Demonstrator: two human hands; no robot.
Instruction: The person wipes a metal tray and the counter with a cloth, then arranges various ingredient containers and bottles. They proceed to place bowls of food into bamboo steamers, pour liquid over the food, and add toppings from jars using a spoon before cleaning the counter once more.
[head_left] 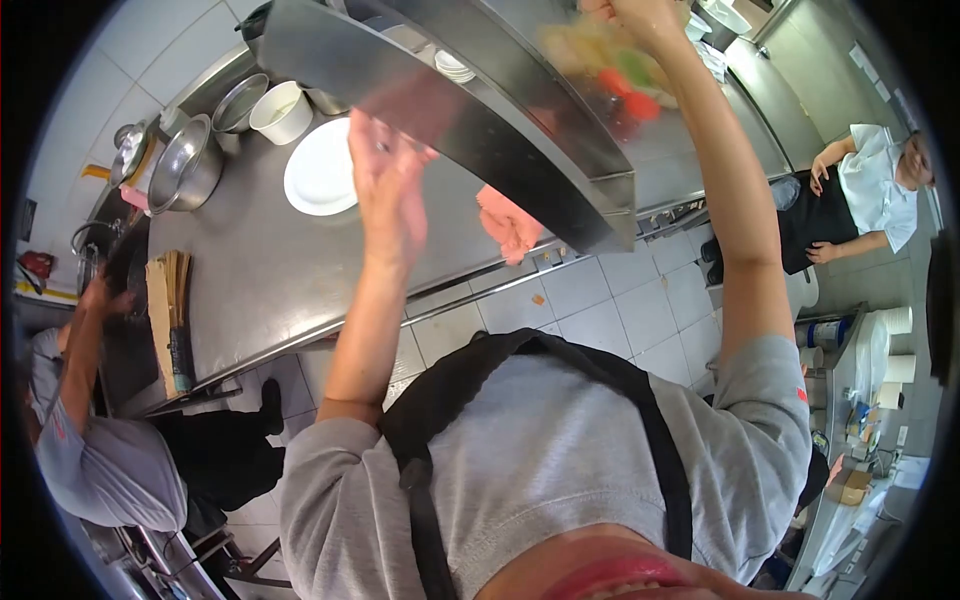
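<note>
My left hand is raised over the steel counter, just right of a white oval plate. Its fingers are apart with nothing visible in them, and a shelf edge partly covers the fingertips. At the top edge my right hand has its fingers curled, partly out of frame. Beside and below it is a blurred mix of yellow, green and red things, which I cannot make out. A crumpled pink cloth lies at the counter's front edge.
A steel shelf hangs over the counter. Steel bowls and a white tub stand at the back left. A cardboard piece lies left. One person works at left; another stands at right.
</note>
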